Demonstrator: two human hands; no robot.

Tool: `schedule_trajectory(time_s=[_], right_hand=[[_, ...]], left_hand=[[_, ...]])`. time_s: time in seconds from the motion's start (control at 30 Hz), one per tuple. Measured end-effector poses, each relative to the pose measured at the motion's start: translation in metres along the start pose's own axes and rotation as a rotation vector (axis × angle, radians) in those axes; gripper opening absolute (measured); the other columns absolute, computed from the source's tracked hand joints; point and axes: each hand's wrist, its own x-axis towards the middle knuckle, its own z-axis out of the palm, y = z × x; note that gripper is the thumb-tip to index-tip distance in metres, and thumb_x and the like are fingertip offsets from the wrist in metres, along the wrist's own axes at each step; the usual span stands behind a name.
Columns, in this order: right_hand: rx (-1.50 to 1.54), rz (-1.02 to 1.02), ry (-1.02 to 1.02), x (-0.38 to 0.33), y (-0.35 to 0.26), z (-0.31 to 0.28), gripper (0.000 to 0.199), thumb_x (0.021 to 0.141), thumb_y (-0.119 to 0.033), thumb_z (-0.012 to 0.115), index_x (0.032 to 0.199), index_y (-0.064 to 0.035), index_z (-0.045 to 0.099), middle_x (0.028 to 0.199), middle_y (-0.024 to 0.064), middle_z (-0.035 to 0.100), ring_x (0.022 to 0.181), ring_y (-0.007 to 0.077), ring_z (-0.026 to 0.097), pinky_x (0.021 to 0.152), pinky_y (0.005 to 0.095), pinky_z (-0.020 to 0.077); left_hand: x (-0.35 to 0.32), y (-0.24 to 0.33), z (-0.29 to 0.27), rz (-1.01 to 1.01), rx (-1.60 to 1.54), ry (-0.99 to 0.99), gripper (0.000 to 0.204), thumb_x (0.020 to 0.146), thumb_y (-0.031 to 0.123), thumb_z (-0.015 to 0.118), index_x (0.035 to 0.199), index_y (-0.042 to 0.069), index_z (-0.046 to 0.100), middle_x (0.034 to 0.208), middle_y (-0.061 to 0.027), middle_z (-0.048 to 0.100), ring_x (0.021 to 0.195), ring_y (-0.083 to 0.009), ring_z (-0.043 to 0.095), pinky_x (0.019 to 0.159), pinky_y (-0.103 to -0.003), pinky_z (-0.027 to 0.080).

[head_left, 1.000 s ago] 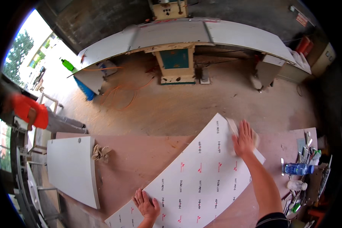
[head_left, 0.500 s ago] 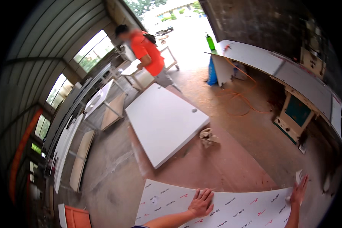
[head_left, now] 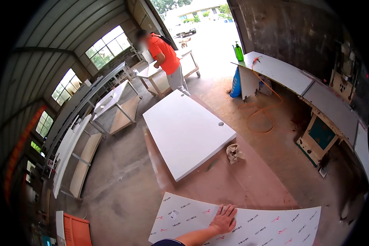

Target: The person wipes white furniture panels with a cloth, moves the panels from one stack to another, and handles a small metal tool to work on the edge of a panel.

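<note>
My left hand lies flat on a white board printed all over with small dark and red marks. Its fingers are stretched out, pressing on the surface near the far edge of the board. A small pale label sits on the board to the left of that hand. My right hand is out of the picture. Beyond the board, a thick white panel with two round holes rests on a reddish-brown surface. Beside it is a crumpled brown cloth or paper.
A person in a red shirt leans over a white bench ahead. Along the right runs a long workbench with a green spray bottle. An orange hose trails to the floor. Wheeled tables line the left.
My right hand, which was at the board's right edge with a white scrap by it, has gone out of view. My left hand stays on the board. The view has shifted slightly.
</note>
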Motion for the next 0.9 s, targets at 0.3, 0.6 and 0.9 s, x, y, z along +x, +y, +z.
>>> schedule_trajectory(time_s=[0.3, 0.6, 0.9], right_hand=[[-0.717, 0.560, 0.333, 0.112, 0.291, -0.063, 0.076, 0.097, -0.050, 0.037, 0.147, 0.0073, 0.025, 0.154, 0.0241, 0.025, 0.143, 0.0393, 0.023, 0.114, 0.0498, 0.0246], [-0.339, 0.020, 0.512, 0.028, 0.039, 0.054, 0.077, 0.093, -0.047, 0.049, 0.145, 0.0055, 0.031, 0.154, 0.0225, 0.027, 0.145, 0.0342, 0.022, 0.115, 0.0531, 0.0195], [-0.066, -0.087, 0.188, 0.000, -0.041, 0.082, 0.082, 0.086, -0.025, 0.056, 0.147, 0.0103, 0.015, 0.156, 0.0280, 0.012, 0.147, 0.0382, 0.008, 0.120, 0.0450, 0.0042]], left_hand=[[-0.007, -0.006, -0.002, 0.009, 0.003, 0.017, 0.060, 0.086, 0.032, 0.052, 0.135, 0.000, 0.042, 0.144, -0.0167, 0.035, 0.140, -0.0315, 0.027, 0.116, -0.053, 0.013], [-0.004, -0.020, 0.003, 0.094, -0.149, 0.135, 0.057, 0.086, 0.025, 0.054, 0.136, 0.001, 0.042, 0.146, -0.0183, 0.035, 0.140, -0.0330, 0.028, 0.116, -0.052, 0.017], [-0.223, -0.161, -0.057, -0.089, -0.397, 0.342, 0.057, 0.076, 0.016, 0.066, 0.128, -0.001, 0.049, 0.135, -0.0226, 0.046, 0.131, -0.0393, 0.039, 0.109, -0.047, 0.031]])
